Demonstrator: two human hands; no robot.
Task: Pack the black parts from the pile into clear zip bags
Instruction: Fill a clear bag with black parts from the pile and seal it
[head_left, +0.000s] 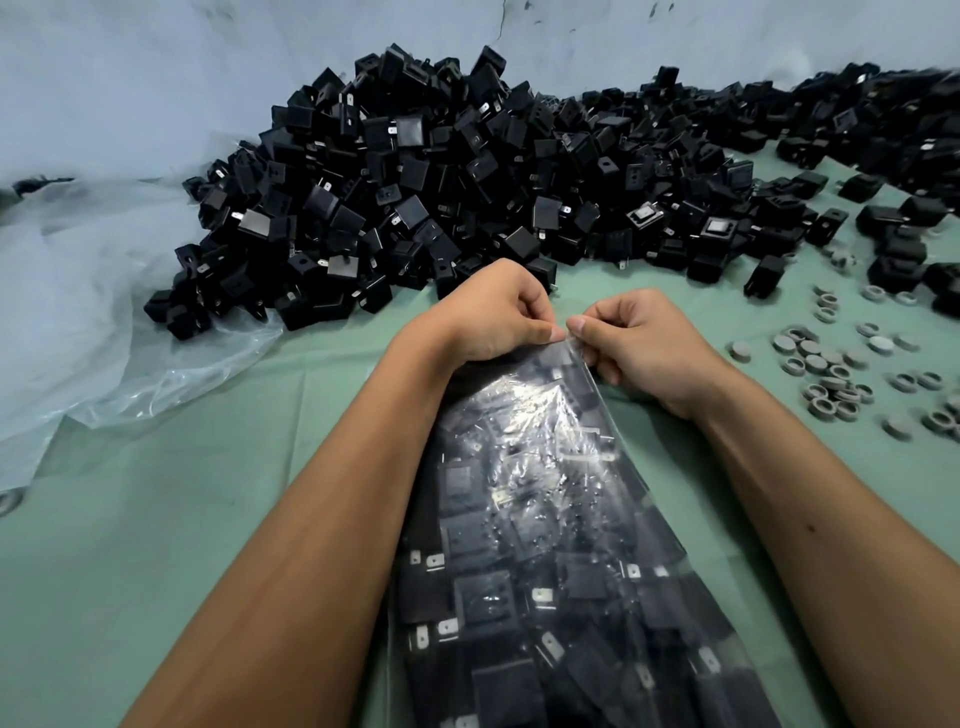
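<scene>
Just in front of the pile (415, 208), the filled zip bag (545, 519) lies on the counter (208, 493); left hand (488, 317) and right hand (639, 343) pinch its far edge, fingers clamped on the strip, apparently to seal it.

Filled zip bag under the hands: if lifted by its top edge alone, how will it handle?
The zip bag would probably sag and stretch: its film is thin and wrinkled. It likely feels heavy for its size, being packed with black parts along its length. The left hand and right hand pinch only the top edge, so the load may shift downward.
</scene>
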